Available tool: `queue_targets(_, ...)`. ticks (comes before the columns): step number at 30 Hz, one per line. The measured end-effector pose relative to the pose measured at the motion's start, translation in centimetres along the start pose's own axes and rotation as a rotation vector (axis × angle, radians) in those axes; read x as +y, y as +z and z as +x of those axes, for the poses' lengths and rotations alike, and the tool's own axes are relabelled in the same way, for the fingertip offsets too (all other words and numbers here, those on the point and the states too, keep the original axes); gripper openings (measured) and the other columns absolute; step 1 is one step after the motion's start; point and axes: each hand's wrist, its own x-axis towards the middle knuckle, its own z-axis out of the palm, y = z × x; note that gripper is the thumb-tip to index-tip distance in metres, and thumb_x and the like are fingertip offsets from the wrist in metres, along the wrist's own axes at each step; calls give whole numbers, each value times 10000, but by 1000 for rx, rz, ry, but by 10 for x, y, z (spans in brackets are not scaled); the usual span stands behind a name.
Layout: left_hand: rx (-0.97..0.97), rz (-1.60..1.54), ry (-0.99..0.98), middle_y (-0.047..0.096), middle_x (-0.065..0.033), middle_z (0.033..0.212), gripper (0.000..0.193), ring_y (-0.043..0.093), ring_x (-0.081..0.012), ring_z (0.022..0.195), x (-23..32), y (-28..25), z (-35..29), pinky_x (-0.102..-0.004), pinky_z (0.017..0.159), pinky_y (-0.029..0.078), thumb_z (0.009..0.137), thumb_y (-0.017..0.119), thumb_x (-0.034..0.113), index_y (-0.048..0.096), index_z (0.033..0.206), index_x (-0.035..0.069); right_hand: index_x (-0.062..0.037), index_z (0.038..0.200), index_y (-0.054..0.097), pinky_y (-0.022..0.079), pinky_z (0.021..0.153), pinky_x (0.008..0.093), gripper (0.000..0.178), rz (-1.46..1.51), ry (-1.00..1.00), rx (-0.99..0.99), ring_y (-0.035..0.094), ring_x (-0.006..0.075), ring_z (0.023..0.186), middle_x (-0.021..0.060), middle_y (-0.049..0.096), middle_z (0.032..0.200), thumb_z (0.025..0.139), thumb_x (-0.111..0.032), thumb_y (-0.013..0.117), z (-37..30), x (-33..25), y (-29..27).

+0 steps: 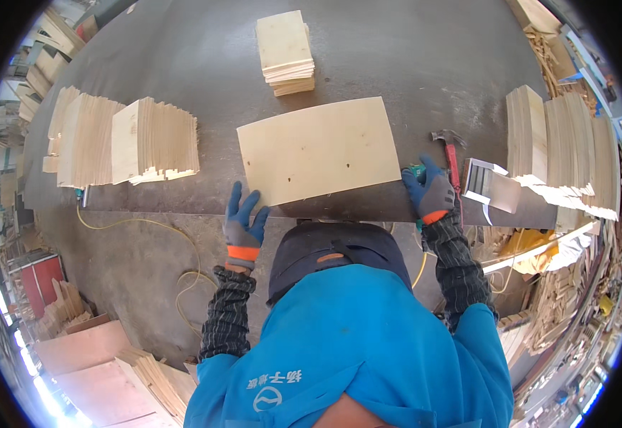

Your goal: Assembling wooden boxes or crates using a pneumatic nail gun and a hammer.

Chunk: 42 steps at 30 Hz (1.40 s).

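A pale plywood board point(321, 153) with a few small dark knots lies at the table's near edge. My left hand point(243, 221), in a blue and grey glove with an orange cuff, is open at the board's near left corner. Its fingers are spread, the tips close to that corner. At the board's right end my right hand point(430, 191), gloved alike, is closed round a green tool point(417, 170). The glove hides most of that tool, so its kind does not show.
Thin wooden panels stand in stacks at the left point(161, 139) and right point(567, 139). A smaller pile point(284, 46) lies farther back. A red-handled claw hammer point(452, 160) and an open box point(489, 184) lie right of my right hand. A yellow hose point(147, 220) hangs below the table point(389, 43).
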Motion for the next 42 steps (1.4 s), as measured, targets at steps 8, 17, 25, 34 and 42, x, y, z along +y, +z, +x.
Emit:
queue_targets(8,-25,-69,-112,493,-272,1605,692,566,-423,1419,-19,23,-2,-460,1168,490,882,870,126,578,1504,33,-46,1574,483,529,1067,490,770,-5,-548,86,638,430,1285,274,615,1446,913,-261,814,3,25,50)
queue_targets(17,-44,-111,-113,539,-259,1573,621,574,-415,1412,-27,14,20,-442,1139,516,918,809,58,586,1498,54,-45,1587,462,563,1002,497,678,-309,-546,33,670,442,1209,260,660,1381,962,-148,702,2,14,53)
queue_targets(25,-60,21,-11,542,-260,1570,539,601,-445,1378,-20,9,18,-451,1084,554,960,787,123,617,1469,74,-79,1594,462,583,951,496,651,-404,-614,-9,704,423,1147,247,687,1335,991,-189,680,5,14,50)
queue_targets(34,56,-106,21,606,-210,1519,487,637,-376,1350,-45,24,19,-430,1082,562,916,844,108,665,1365,41,-123,1620,445,581,791,492,647,-522,-570,-26,729,376,970,200,729,1121,1013,-252,629,10,-3,46)
queue_targets(42,23,-180,-75,634,-204,1474,485,641,-373,1338,-43,23,11,-420,1067,572,889,846,47,675,1343,42,-126,1622,454,582,818,496,685,-583,-486,-66,722,395,994,208,729,1120,977,-193,674,11,-2,47)
